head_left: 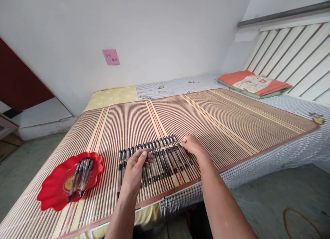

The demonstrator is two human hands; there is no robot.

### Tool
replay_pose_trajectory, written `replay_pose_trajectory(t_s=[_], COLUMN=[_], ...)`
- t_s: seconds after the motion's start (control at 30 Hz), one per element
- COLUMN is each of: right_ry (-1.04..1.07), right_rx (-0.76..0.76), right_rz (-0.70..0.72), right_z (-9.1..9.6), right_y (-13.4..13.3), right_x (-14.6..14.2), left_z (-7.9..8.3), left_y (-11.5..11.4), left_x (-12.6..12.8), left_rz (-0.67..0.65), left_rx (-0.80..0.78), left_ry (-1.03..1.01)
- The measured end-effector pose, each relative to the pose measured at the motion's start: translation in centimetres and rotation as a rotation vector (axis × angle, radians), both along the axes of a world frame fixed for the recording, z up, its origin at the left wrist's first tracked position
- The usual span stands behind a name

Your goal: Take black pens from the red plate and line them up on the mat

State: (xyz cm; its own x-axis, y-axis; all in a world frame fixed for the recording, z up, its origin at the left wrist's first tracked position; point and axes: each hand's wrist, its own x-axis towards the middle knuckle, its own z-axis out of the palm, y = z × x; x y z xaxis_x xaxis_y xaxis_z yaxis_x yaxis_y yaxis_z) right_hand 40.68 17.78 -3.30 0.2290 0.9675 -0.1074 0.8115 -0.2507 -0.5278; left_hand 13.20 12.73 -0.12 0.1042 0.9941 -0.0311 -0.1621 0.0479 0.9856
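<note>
Several black-capped clear pens (167,160) lie side by side in a long row on the striped bamboo mat, caps pointing toward the wall. Over the left part of that row is my left hand (136,163), its thumb and fingers drawn together. A small dark tip shows at those fingertips, and I cannot make out whether it is held or belongs to a pen behind. At the right end of the row my right hand (193,144) is closed, fingertips pinching at the rightmost pen just below its cap. More pens (81,175) rest in a bundle on a red scalloped plate (53,187) at left.
The bamboo mat (219,129) covers a bed with a checked sheet (304,143). A folded orange and green cloth (254,83) lies at the far right by a white slatted headboard (294,53). A pink note (111,57) is stuck on the wall. The bed's front edge runs below my forearms.
</note>
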Motion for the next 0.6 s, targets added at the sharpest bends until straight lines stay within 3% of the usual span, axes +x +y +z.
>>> replay_pose_trajectory(t_s=[0.6], right_ry=[0.077], right_rx=[-0.091], right_rz=[-0.029], right_z=[-0.09], right_y=[-0.39], right_x=[0.60], left_z=[0.12], left_y=[0.00], left_x=[0.19], left_rz=[-0.013], left_rx=[-0.011], left_ry=[0.014])
